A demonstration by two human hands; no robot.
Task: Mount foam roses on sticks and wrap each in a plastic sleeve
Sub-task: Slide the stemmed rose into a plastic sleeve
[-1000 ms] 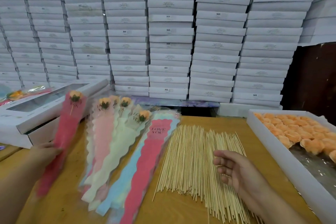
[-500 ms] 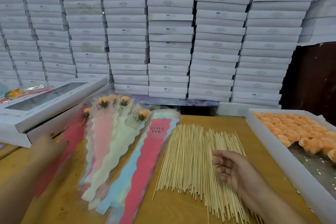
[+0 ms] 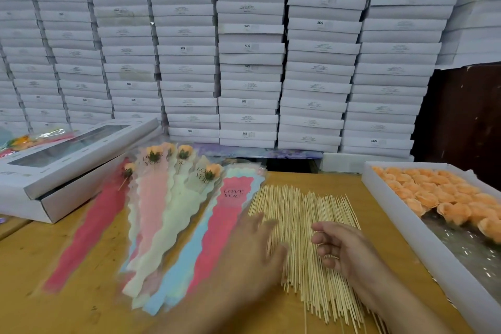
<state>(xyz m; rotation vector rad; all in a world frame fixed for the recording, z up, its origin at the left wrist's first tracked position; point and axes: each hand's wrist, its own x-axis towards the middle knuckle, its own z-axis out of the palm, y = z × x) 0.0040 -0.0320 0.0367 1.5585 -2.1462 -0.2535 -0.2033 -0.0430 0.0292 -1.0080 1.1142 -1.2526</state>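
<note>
A spread of thin wooden sticks (image 3: 306, 225) lies on the wooden table (image 3: 81, 306) in the middle. My left hand (image 3: 260, 249), motion-blurred with fingers extended, is over the left edge of the sticks and holds nothing. My right hand (image 3: 341, 247) hovers over the sticks with fingers loosely curled and empty. Left of the sticks lie wrapped roses in plastic sleeves: a red-sleeved rose (image 3: 89, 225) on the far left, then pink, cream and blue ones (image 3: 162, 214), and an empty "LOVE YOU" sleeve (image 3: 230, 209). Orange foam roses (image 3: 439, 195) fill a white tray at the right.
The white tray (image 3: 401, 228) runs along the table's right side. A white windowed box (image 3: 67, 160) sits at the back left. Tall stacks of white boxes (image 3: 249, 49) wall off the back of the table.
My left hand laid the red-sleeved rose down at the left of the row, let go, and swept right to the sticks. My right hand barely moved.
</note>
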